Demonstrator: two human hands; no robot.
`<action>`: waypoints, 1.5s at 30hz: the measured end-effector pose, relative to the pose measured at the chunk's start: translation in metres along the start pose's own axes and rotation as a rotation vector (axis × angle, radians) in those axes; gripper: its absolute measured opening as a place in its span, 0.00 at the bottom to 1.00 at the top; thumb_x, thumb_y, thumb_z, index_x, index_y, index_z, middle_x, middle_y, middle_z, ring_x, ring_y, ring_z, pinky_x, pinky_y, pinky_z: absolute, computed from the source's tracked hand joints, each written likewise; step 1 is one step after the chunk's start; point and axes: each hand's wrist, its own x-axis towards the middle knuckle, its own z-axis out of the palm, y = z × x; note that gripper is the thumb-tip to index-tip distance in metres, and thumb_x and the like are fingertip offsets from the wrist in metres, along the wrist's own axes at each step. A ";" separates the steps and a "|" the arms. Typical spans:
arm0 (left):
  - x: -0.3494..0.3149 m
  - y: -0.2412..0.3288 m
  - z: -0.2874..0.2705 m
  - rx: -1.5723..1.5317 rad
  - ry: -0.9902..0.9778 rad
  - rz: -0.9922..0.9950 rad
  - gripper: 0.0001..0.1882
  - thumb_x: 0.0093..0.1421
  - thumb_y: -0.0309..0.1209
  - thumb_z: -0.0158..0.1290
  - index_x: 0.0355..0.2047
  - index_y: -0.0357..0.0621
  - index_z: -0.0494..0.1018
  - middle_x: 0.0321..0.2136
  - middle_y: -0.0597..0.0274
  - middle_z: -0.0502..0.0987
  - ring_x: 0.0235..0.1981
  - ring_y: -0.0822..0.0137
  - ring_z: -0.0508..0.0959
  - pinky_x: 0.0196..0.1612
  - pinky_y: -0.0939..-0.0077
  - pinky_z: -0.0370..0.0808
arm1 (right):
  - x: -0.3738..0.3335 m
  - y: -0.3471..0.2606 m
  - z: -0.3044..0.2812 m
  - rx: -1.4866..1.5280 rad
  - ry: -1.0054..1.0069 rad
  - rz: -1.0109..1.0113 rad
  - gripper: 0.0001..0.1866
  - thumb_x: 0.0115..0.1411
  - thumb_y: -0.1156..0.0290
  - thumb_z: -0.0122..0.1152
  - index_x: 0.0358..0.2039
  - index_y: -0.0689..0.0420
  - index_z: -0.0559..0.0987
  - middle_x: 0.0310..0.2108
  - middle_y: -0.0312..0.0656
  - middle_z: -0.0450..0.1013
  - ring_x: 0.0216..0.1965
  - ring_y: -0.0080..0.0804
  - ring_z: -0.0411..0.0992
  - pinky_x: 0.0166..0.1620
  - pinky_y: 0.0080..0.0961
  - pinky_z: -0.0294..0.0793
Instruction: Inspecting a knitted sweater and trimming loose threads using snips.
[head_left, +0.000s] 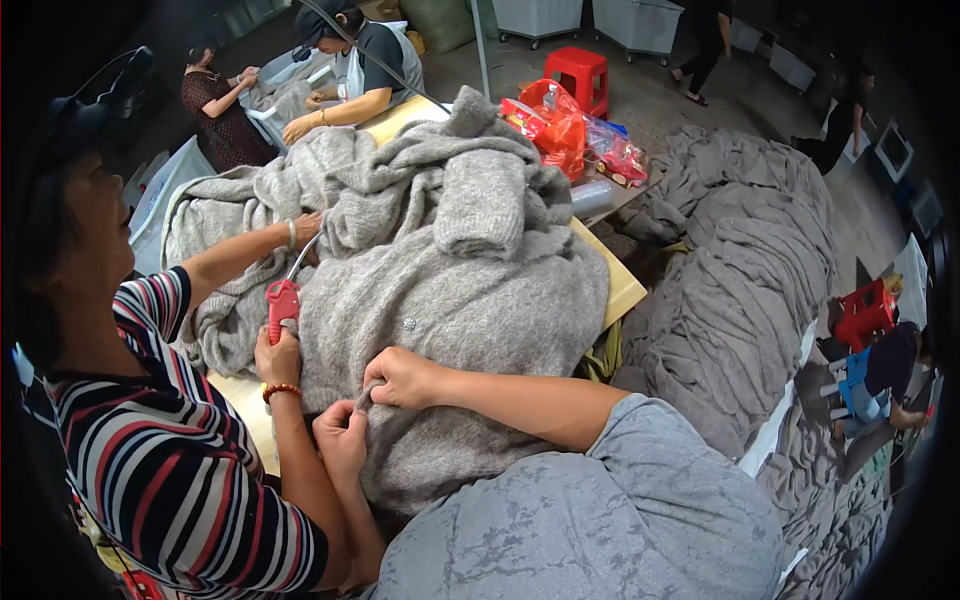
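Observation:
A large grey knitted garment (470,300) lies heaped on a wooden table (625,285) in front of me. My right hand (400,378), on a grey-sleeved arm coming in from the lower right, pinches a fold of the knit near its front edge. My left hand (340,435) grips the same garment just below and to the left, fingers closed on the fabric. Right beside my left hand, a co-worker in a striped shirt holds a red hand tool (283,308) against the knit; their other hand (306,228) rests higher on the pile.
Red plastic bags (555,125) and a red stool (580,75) stand behind the table. A long heap of grey fabric (740,290) fills the floor on the right. Two more people work at the far left, another sits at the right edge by a small red stool (865,312).

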 end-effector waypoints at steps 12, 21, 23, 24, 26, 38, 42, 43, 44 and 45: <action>0.005 -0.003 0.000 -0.152 0.022 -0.014 0.04 0.53 0.20 0.50 0.23 0.35 0.73 0.17 0.76 0.69 0.18 0.86 0.63 0.20 0.89 0.57 | -0.008 -0.001 0.008 -0.075 0.147 -0.175 0.12 0.45 0.72 0.54 0.29 0.64 0.77 0.18 0.52 0.71 0.20 0.38 0.71 0.27 0.32 0.68; 0.003 0.017 -0.005 0.097 -0.163 -0.097 0.04 0.51 0.22 0.53 0.21 0.35 0.74 0.12 0.76 0.67 0.16 0.86 0.64 0.18 0.86 0.58 | -0.005 -0.011 -0.009 -0.173 -0.139 -0.148 0.10 0.44 0.73 0.54 0.26 0.66 0.76 0.18 0.52 0.71 0.22 0.42 0.71 0.28 0.35 0.69; 0.005 0.017 -0.013 0.099 -0.246 -0.090 0.04 0.50 0.23 0.53 0.21 0.35 0.73 0.12 0.76 0.67 0.16 0.86 0.64 0.18 0.86 0.58 | 0.002 -0.013 -0.012 -0.088 -0.245 -0.070 0.09 0.44 0.73 0.53 0.25 0.66 0.76 0.16 0.48 0.69 0.20 0.36 0.69 0.26 0.33 0.67; 0.006 0.017 -0.017 0.104 -0.338 -0.083 0.05 0.50 0.24 0.54 0.20 0.35 0.73 0.12 0.76 0.67 0.16 0.86 0.64 0.18 0.85 0.58 | 0.006 -0.014 -0.013 0.000 -0.342 0.014 0.09 0.44 0.74 0.53 0.24 0.66 0.76 0.14 0.45 0.68 0.18 0.30 0.67 0.24 0.31 0.65; 0.014 0.019 -0.019 0.221 -0.301 -0.036 0.06 0.48 0.26 0.55 0.19 0.36 0.72 0.11 0.76 0.66 0.15 0.84 0.63 0.18 0.83 0.60 | 0.011 -0.019 -0.020 0.166 -0.374 0.164 0.07 0.44 0.74 0.54 0.21 0.65 0.75 0.13 0.33 0.64 0.18 0.18 0.61 0.21 0.24 0.60; 0.025 0.004 -0.016 -0.217 -0.351 -0.210 0.05 0.50 0.25 0.59 0.21 0.42 0.73 0.19 0.79 0.70 0.21 0.87 0.65 0.23 0.90 0.60 | 0.017 -0.008 -0.024 0.422 -0.426 0.389 0.04 0.54 0.72 0.58 0.24 0.57 0.76 0.18 0.25 0.67 0.19 0.10 0.59 0.21 0.12 0.55; 0.025 0.001 -0.020 -0.158 -0.365 -0.181 0.04 0.49 0.24 0.59 0.22 0.42 0.74 0.19 0.77 0.71 0.21 0.87 0.66 0.23 0.89 0.61 | 0.016 -0.007 -0.020 0.349 -0.394 0.383 0.04 0.55 0.72 0.59 0.24 0.57 0.75 0.18 0.25 0.66 0.18 0.09 0.59 0.20 0.11 0.55; 0.025 0.000 -0.021 -0.110 -0.381 -0.142 0.04 0.50 0.26 0.59 0.23 0.41 0.75 0.19 0.77 0.72 0.21 0.86 0.67 0.23 0.89 0.62 | 0.016 -0.007 -0.018 0.349 -0.394 0.384 0.04 0.55 0.72 0.59 0.24 0.57 0.75 0.18 0.25 0.66 0.18 0.09 0.59 0.20 0.11 0.55; 0.024 0.002 -0.020 -0.111 -0.384 -0.143 0.04 0.50 0.26 0.59 0.23 0.41 0.75 0.19 0.77 0.72 0.21 0.86 0.67 0.23 0.89 0.62 | 0.014 -0.006 -0.017 0.345 -0.376 0.362 0.06 0.55 0.72 0.60 0.24 0.57 0.74 0.17 0.25 0.65 0.18 0.09 0.58 0.20 0.13 0.54; 0.023 0.005 -0.019 -0.186 -0.383 -0.157 0.04 0.50 0.26 0.59 0.24 0.41 0.75 0.20 0.76 0.73 0.22 0.86 0.68 0.24 0.89 0.63 | 0.012 -0.007 -0.017 0.340 -0.356 0.339 0.07 0.55 0.71 0.60 0.23 0.57 0.74 0.16 0.25 0.65 0.18 0.09 0.57 0.19 0.14 0.54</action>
